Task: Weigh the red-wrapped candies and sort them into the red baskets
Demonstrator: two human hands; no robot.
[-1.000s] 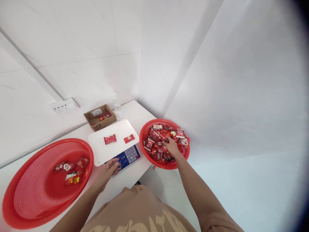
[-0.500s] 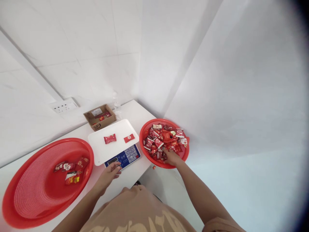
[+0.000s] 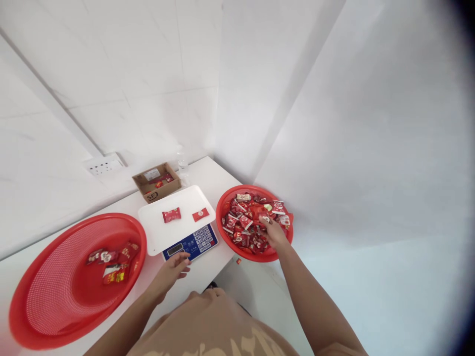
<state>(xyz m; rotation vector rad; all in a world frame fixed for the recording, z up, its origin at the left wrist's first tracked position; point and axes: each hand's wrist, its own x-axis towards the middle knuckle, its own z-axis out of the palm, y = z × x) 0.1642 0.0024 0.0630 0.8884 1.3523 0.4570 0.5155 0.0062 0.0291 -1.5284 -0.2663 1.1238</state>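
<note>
My right hand (image 3: 273,232) is over the right red basket (image 3: 227,237), its fingers closed on a small red candy packet (image 3: 265,217). Many red wrapped candies (image 3: 243,237) fill that basket. My left hand (image 3: 174,271) hovers at the front edge of the blue keypad scale (image 3: 193,244), fingers apart and holding nothing. On the scale's white tray (image 3: 159,237) lie two red packets, one on the left (image 3: 171,215) and a flatter one on the right (image 3: 201,214).
A large red basket (image 3: 44,296) with several packets inside stands at the left. Behind the scale is a cardboard box (image 3: 163,190) with red packets, beside a clear bottle (image 3: 181,162). A wall socket (image 3: 105,164) is behind. A small red item (image 3: 238,261) lies below the right basket.
My right hand has risen from among the candies and moved slightly up and right, now with a packet in its fingers. The view has shifted a little; my left hand stays by the scale.
</note>
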